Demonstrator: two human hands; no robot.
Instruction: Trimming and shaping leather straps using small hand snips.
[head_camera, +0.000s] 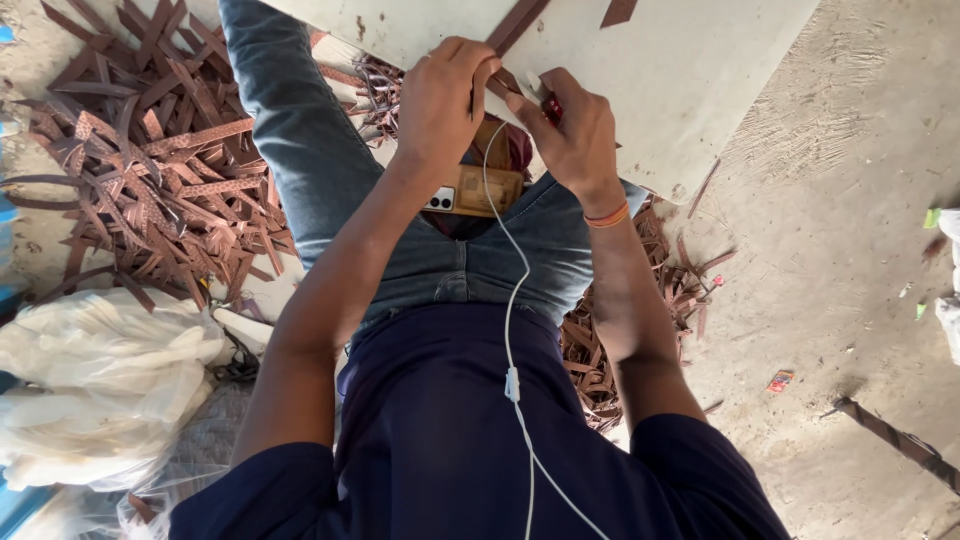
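**Both hands on a brown strip at the board's edge**

The pale board (690, 80) lies across your knees, its near edge over your lap. To your left, a heap of brown strips (150, 170) covers the floor (830, 300). Your left hand (445, 100) curls its fingers closed on a brown strip (515, 25) lying on the board. Your right hand (570, 125) pinches the same strip's near end, with something red half hidden under its fingers. A phone (478, 190) rests in your lap below.
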